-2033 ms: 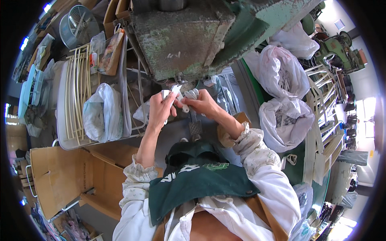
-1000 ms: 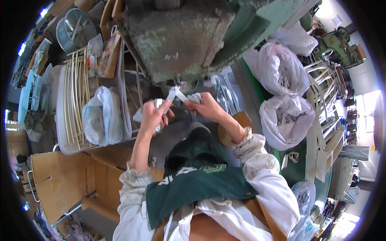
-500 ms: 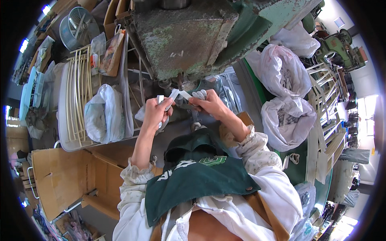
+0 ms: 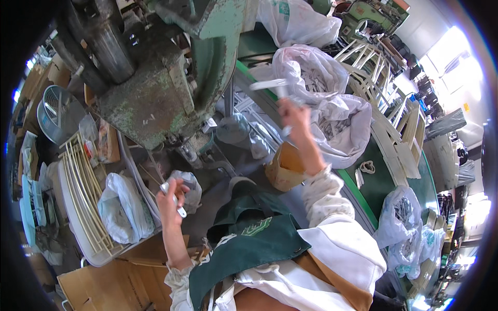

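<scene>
My left hand (image 4: 170,203) is closed around a small white flat strip (image 4: 180,212), whose ends stick out past the fingers. It is low, to the left of my apron. My right hand (image 4: 295,116) reaches up and right, blurred by motion, with white flat strips (image 4: 271,84) jutting from its fingers. How many strips it holds, I cannot make out. Just beyond and right of it stand two open white plastic bags: a far bag (image 4: 290,54) and a nearer bag (image 4: 362,111), both containing many small pale pieces.
A worn green press machine (image 4: 150,103) stands ahead and left. A tray (image 4: 96,257) at left carries long pale rods and a white bag (image 4: 124,207). The green-topped table (image 4: 384,171) at right bears long flat strips (image 4: 381,140). A yellowish bucket (image 4: 285,166) sits beneath my right arm.
My hands were together below the press and have parted. The right swung up and right toward the bags with strips; the left dropped down and left. The view has turned to the right.
</scene>
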A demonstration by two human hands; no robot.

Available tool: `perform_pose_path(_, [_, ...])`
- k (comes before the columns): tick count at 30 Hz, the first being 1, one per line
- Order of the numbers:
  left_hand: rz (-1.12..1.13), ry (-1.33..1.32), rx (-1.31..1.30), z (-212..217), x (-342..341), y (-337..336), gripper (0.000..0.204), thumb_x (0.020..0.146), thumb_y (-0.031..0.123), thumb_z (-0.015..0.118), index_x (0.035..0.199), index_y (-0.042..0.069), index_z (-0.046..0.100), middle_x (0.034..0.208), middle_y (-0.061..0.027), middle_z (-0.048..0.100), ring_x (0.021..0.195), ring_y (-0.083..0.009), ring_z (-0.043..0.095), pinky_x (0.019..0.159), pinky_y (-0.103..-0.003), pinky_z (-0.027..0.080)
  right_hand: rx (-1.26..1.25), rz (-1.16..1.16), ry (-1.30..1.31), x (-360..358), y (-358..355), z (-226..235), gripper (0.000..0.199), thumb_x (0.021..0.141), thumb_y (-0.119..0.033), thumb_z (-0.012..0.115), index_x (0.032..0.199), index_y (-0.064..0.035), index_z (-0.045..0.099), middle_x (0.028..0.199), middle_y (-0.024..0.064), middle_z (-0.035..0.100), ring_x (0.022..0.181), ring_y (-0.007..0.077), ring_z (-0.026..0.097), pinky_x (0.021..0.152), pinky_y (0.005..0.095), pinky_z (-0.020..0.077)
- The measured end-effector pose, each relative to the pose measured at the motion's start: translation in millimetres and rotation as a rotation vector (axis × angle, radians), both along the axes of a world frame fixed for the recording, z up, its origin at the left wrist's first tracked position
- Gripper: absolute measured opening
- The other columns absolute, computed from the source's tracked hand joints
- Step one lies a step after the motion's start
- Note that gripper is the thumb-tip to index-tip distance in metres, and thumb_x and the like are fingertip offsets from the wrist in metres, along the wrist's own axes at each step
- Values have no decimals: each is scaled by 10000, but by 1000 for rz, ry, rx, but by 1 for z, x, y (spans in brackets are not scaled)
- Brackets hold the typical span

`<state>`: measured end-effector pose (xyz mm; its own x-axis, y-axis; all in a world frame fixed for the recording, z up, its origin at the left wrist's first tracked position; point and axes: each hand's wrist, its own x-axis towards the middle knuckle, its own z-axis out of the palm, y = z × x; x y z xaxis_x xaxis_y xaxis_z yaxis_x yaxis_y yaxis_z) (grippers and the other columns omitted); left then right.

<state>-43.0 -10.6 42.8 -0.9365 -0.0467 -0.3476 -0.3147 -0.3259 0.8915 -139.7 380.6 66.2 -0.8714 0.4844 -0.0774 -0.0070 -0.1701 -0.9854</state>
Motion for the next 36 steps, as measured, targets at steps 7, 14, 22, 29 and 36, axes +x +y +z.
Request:
perform_pose_path(7, [33, -62, 181, -9, -13, 37, 204, 885, 175, 633, 931, -21, 659, 627, 6, 518, 463, -44, 376, 428, -196, 240, 565, 406, -43, -16, 6, -17, 305, 879, -98, 558, 1177, -41, 529, 894, 75, 668, 637, 98, 555, 538, 253, 444])
perform_pose_path(14, [223, 4, 253, 3, -30, 62, 154, 854, 164, 686, 871, 12, 668, 638, 33, 541, 471, -23, 385, 427, -195, 229, -194, 941, -17, 24, -185, 6, 152, 899, -115, 614, 956, 5, 541, 773, 90, 648, 586, 100, 580, 451, 197, 396])
perform_pose_path(22, [287, -13, 167, -14, -53, 63, 127, 824, 133, 706, 777, 38, 635, 586, 59, 499, 491, -21, 397, 435, -205, 228, -320, 973, -286, 9, -186, -8, 279, 963, -260, 499, 960, 11, 563, 735, 106, 641, 523, 126, 564, 445, 209, 419])
perform_pose_path(29, [-104, -65, 851, -38, -42, 46, 368, 849, 136, 401, 1123, -87, 502, 856, -59, 528, 710, -143, 490, 610, -274, 378, 1464, 700, 236, -131, -144, -214, 205, 868, -157, 496, 996, -44, 609, 932, 116, 668, 845, 291, 643, 740, 393, 528])
perform_pose_path(36, [-29, -215, 555, -29, 13, 53, 513, 905, 77, 334, 1416, 71, 297, 980, -85, 537, 877, -181, 541, 755, -354, 463, 1587, 795, 471, -144, -176, -236, 402, 792, -107, 519, 1182, -19, 564, 1235, 223, 542, 1155, 371, 508, 995, 444, 375])
